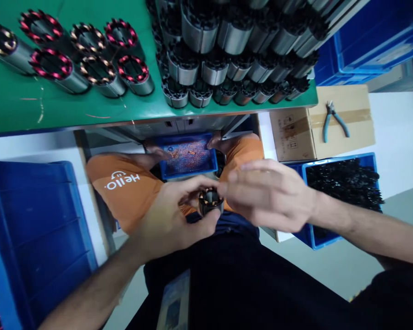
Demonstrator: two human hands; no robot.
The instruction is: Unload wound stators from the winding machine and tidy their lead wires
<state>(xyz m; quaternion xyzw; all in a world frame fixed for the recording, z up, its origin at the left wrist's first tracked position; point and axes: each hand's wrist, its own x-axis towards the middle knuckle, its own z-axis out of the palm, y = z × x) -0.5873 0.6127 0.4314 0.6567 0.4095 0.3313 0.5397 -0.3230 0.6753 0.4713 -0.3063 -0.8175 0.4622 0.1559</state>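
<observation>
In my lap, my left hand (189, 213) is wrapped around a motor stator (210, 204), a short metal cylinder with black slot ends and copper windings around its upper rim. The open end of the stator faces up. My right hand (270, 195) is smeared by motion beside the stator's right edge. Its thumb and fingertips are drawn together in a pinch near the rim, and anything between them is too blurred to make out.
Wound stators (98, 71) with red and copper coils stand on the green table (55, 107), beside stacked bare stator cores (215, 71). Cutting pliers (333, 121) lie on a cardboard box (359, 137). Below is a bin of black parts (344, 183). A scrap tray (189, 172) sits between my feet; a blue crate (51, 229) stands left.
</observation>
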